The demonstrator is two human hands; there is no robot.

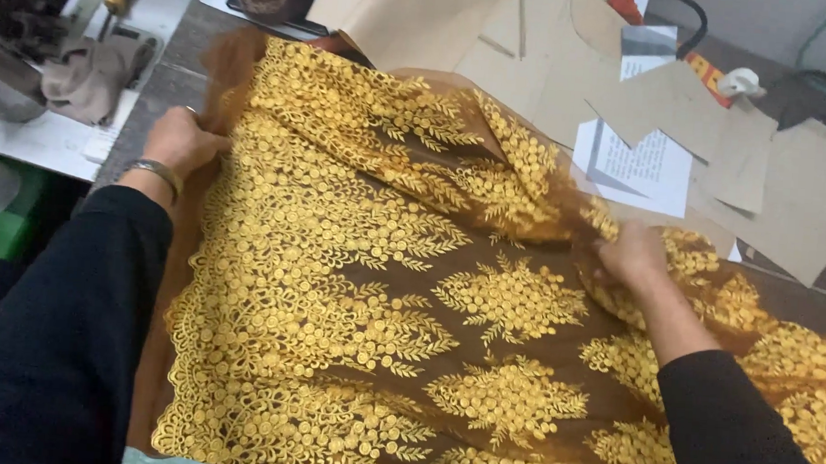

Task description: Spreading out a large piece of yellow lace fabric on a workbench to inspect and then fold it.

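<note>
Grey worktable (159, 87) fills the view, and nearly all of it is covered by a brown net fabric (380, 297) embroidered with gold floral motifs, its scalloped gold border running down the left side toward the camera. Taking that fabric as the landmark: the left hand (182, 140), with a metal bracelet (157, 170) at the wrist, rests on its far left edge, fingers curled and pinching the border. The right hand (631, 255) sits on the fabric's right half, fingers closed on a raised fold that climbs from it toward the far corner. The cloth's long axis runs left to right between the hands, so each already grips its own end; the right hand is the nearer to the bunched fold. Beyond the fabric's far edge lie brown paper pattern pieces (770, 177) and printed sheets (637, 164); off its left corner stands a sewing machine (3, 54).
</note>
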